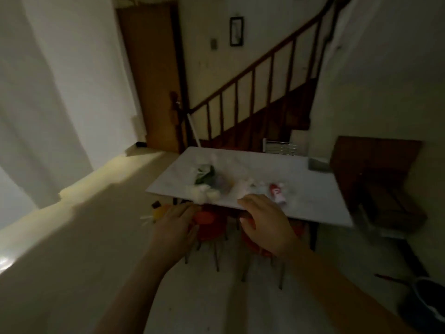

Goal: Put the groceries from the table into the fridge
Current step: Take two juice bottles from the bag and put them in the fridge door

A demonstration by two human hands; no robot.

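A white table (301, 189) stands ahead of me in a dim, blurred room. On it lie groceries: a bag with green leaves (204, 174), pale bagged items (207, 192) near the front edge, and a red and white packet (277, 192) to the right. My left hand (174, 227) reaches forward below the table's front edge, fingers apart, holding nothing. My right hand (267, 222) hovers at the front edge just before the red packet, fingers loosely spread and empty. No fridge is in view.
Red stools (207, 222) with thin metal legs stand under the table. A dark wooden cabinet (380, 179) is at the right, a staircase (265, 92) and a brown door (154, 68) behind. A dark pot (423, 302) sits on the floor at lower right.
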